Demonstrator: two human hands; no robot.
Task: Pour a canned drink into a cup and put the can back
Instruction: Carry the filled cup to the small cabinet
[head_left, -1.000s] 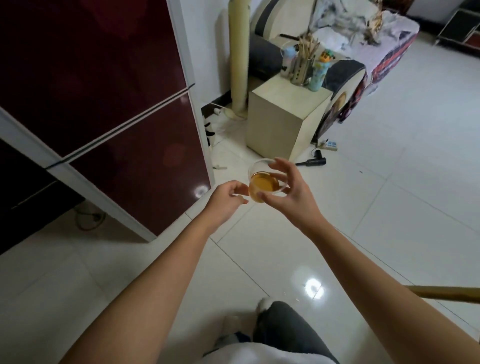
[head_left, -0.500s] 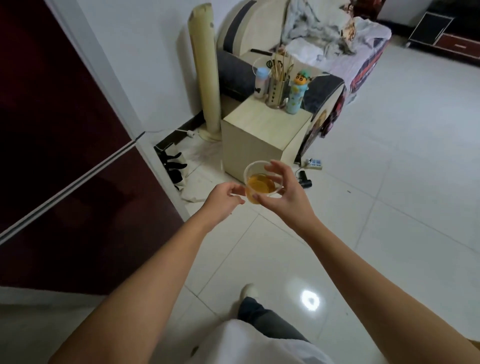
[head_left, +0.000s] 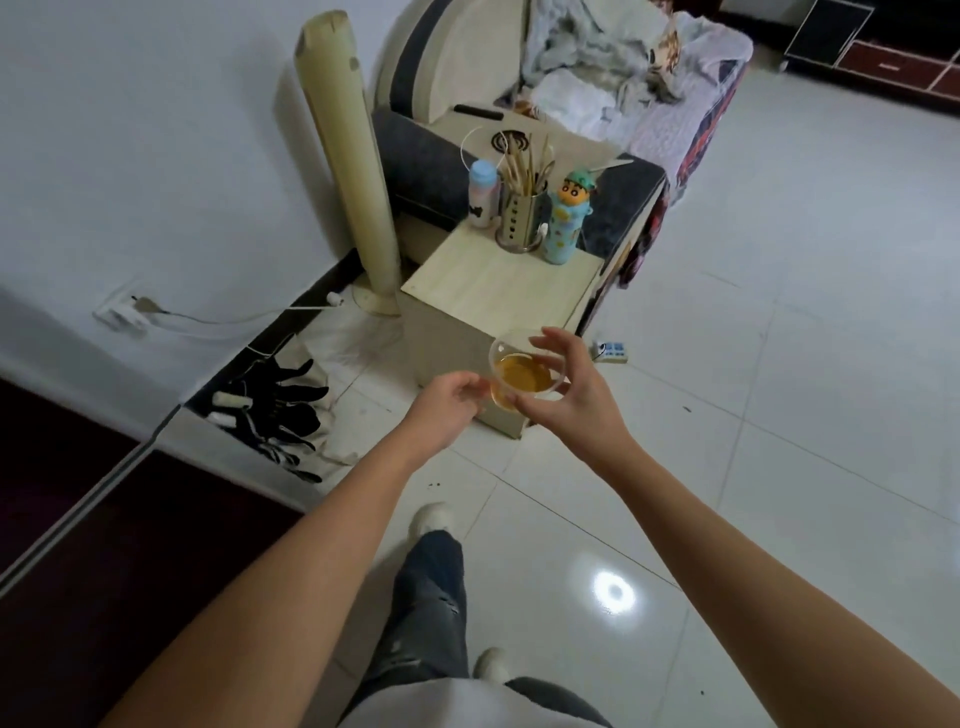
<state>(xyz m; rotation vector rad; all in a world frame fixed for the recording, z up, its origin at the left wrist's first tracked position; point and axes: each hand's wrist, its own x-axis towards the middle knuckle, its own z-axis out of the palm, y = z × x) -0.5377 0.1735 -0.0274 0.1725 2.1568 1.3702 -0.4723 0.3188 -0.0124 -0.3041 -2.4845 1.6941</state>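
The view has swung away from the dark red door, now only at the lower left edge, and the cabinet has come closer, straight ahead of the hands. Nearest, a leg in dark jeans and pale shoes stand on the glossy white tile floor. Both bare forearms reach forward. The right hand grips the clear cup from the right side, thumb low on the wall and fingers curled over the far rim; the cup is upright, part filled with amber drink, held in the air in front of the cabinet's near corner. The left hand is loosely curled, its fingertips touching or just beside the cup's left wall; which, I cannot tell. On the cabinet's far edge stand a pale bottle, a holder of chopsticks and a cartoon bottle. Left of it rises a tower fan; behind, a sofa with heaped cloth
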